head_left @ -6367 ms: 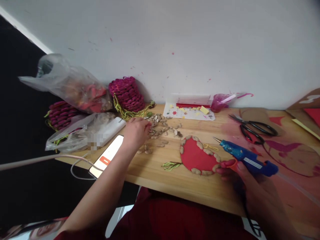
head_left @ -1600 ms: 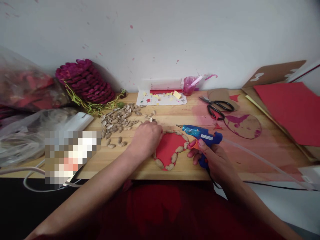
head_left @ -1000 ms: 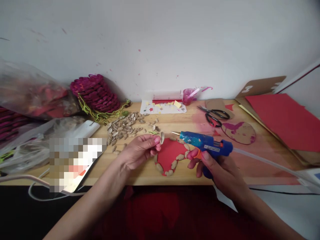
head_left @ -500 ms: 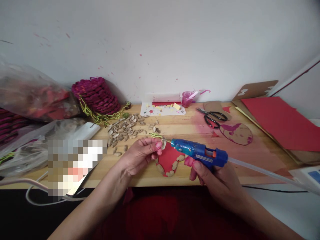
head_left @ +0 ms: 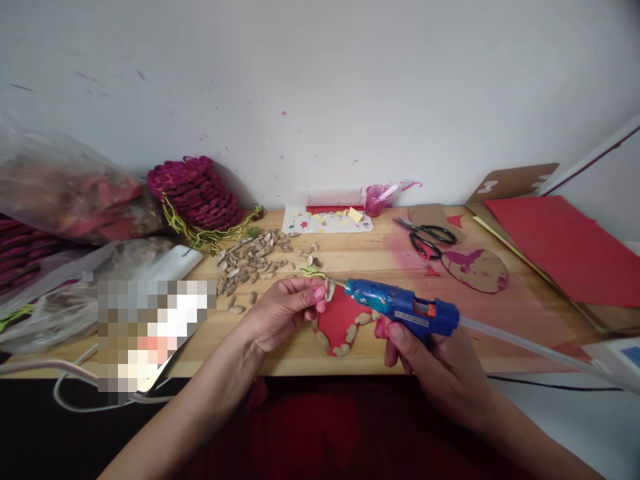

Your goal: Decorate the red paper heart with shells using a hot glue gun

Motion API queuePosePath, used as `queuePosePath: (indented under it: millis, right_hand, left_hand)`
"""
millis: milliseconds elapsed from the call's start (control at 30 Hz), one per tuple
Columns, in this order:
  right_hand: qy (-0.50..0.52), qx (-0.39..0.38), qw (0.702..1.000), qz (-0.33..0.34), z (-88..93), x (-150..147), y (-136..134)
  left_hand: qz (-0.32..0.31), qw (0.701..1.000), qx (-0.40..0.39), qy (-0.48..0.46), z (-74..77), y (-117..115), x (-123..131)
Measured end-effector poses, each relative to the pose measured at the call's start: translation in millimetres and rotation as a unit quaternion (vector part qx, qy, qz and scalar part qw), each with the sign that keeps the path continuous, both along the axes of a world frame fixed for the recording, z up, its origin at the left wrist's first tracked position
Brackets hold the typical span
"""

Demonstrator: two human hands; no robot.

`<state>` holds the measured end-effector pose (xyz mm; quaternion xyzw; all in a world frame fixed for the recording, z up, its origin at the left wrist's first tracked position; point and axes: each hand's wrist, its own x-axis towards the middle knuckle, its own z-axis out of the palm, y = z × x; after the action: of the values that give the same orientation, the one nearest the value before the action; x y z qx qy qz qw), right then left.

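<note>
My left hand (head_left: 287,310) pinches a peanut shell (head_left: 329,289) between thumb and fingers, its hollow side partly showing. In my right hand (head_left: 420,347) is a blue hot glue gun (head_left: 400,307), gripped by its handle. The nozzle points left and meets the shell's edge or hovers just beside it; I cannot tell which. A clear glue stick (head_left: 520,340) sticks out of the gun's back. Below both hands lies a red piece (head_left: 337,327) with peanut shells along its rim, partly hidden by my hands. Yellow-green strands (head_left: 313,273) show just behind the held shell.
Loose peanut shells (head_left: 250,257) are heaped at left centre, before a purple woven basket (head_left: 195,193). Black-handled scissors (head_left: 427,233) lie at right near a round cardboard piece (head_left: 480,270) and red sheets (head_left: 560,247). A pink cup (head_left: 376,200) stands by the wall. Plastic bags fill the left.
Almost nothing differs. The whole view has shifted slightly, and both hands keep hold of the peanut shell and the glue gun with the nozzle at the shell.
</note>
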<state>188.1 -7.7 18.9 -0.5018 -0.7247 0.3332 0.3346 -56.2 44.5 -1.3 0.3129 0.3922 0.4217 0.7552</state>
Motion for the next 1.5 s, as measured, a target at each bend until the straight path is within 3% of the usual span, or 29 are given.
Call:
queuePosePath:
  millis: [300, 600, 1500]
  right_hand:
    - [-0.006, 0.012, 1.0, 0.0, 0.1, -1.8, 2.6]
    - [0.012, -0.035, 0.999, -0.013, -3.8, -0.8, 2.9]
    - [-0.015, -0.003, 1.0, -0.001, 1.5, -4.2, 6.3]
  left_hand:
    - [0.0, 1.0, -0.005, -0.011, -2.1, 0.2, -0.4]
    - [-0.004, 1.0, -0.005, -0.014, -4.4, 0.7, -2.9]
    - [-0.01, 1.0, -0.006, -0.022, -9.1, 2.1, -5.3]
